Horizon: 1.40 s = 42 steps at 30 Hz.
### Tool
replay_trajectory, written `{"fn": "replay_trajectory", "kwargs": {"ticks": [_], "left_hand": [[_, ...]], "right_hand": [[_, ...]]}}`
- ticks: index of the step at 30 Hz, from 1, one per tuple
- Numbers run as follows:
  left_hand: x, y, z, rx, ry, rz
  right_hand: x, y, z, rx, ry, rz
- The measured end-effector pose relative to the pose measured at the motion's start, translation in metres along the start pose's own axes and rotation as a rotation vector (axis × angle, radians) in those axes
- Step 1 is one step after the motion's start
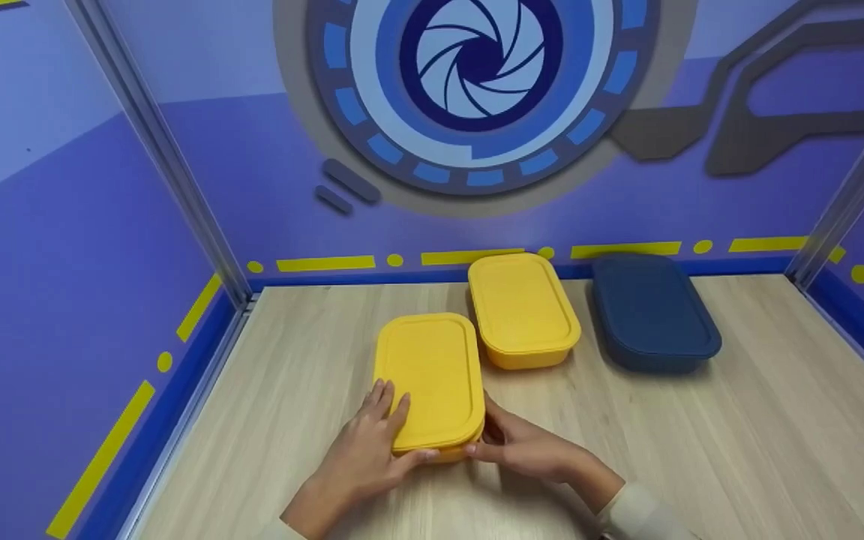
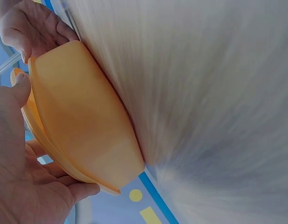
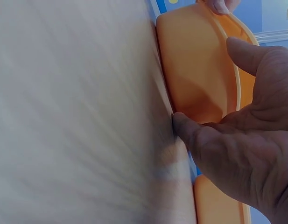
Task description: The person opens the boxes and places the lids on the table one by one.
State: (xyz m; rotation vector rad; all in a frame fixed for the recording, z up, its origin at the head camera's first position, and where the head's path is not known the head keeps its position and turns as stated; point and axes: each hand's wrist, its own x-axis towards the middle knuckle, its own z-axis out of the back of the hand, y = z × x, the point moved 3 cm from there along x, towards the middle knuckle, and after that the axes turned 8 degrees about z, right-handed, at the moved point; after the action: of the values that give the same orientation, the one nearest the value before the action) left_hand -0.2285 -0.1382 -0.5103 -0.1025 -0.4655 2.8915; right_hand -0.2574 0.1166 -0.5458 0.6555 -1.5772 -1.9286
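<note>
Yellow food container (image 1: 448,455) on a wood-grain tabletop (image 1: 717,450), its lid (image 1: 436,367) gapping at the near edge; the left hand (image 1: 367,448) grips that lid, the right hand (image 1: 533,448) the container's near right corner (a second yellow container (image 1: 524,307) and a navy container (image 1: 655,309) stand beyond, rightward)

The box (image 1: 453,455) is yellow, rectangular, round-cornered, and sits upright on the counter (image 1: 289,420). Its matching yellow lid (image 1: 436,367) covers the top, incompletely seated: a gap shows at the near end.
</note>
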Motion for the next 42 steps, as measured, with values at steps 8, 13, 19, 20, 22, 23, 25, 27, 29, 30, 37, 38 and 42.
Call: {"fn": "replay_trajectory", "kwargs": {"ticks": [8,13,19,20,22,23,25,27,29,30,37,38,42], "left_hand": [[-0.0006,-0.0006,0.0003,-0.054,0.009,0.009],[0.0002,-0.0004,0.0009,-0.067,0.019,0.021],[-0.0004,-0.0004,0.0009,-0.063,0.016,0.024],[-0.0005,-0.0005,0.0010,-0.064,0.017,0.025],[-0.0003,-0.0007,0.0013,-0.068,0.020,0.025],[-0.0001,-0.0007,0.0013,-0.069,0.021,0.025],[0.0000,-0.0007,0.0012,-0.071,0.025,0.024],[0.0000,-0.0003,0.0008,-0.071,0.026,0.023],[-0.0004,0.0004,0.0003,-0.068,0.023,0.023],[-0.0006,0.0006,0.0001,-0.066,0.022,0.022],[-0.0005,0.0007,0.0010,-0.056,0.010,0.013],[-0.0007,0.0009,0.0009,-0.056,0.008,0.011],[-0.0011,0.0014,0.0004,-0.059,-0.001,0.004]], "right_hand": [[0.0006,0.0062,-0.0029,0.044,-0.031,0.012],[0.0003,0.0098,-0.0017,0.044,-0.056,0.010],[-0.0006,0.0094,-0.0007,-0.010,-0.039,0.024],[-0.0008,0.0093,-0.0006,-0.019,-0.034,0.025],[-0.0008,0.0087,-0.0005,-0.021,-0.029,0.028],[-0.0009,0.0087,-0.0004,-0.024,-0.029,0.026],[-0.0013,0.0084,-0.0002,-0.038,-0.030,0.011],[-0.0014,0.0076,0.0000,-0.051,-0.031,-0.010],[-0.0021,0.0080,-0.0002,-0.064,-0.030,-0.032],[-0.0024,0.0081,-0.0001,-0.068,-0.031,-0.042],[-0.0003,0.0081,0.0005,-0.052,-0.013,-0.025],[0.0001,0.0077,0.0004,-0.049,-0.011,-0.020],[0.0016,0.0066,-0.0008,-0.043,-0.002,-0.005]]}}
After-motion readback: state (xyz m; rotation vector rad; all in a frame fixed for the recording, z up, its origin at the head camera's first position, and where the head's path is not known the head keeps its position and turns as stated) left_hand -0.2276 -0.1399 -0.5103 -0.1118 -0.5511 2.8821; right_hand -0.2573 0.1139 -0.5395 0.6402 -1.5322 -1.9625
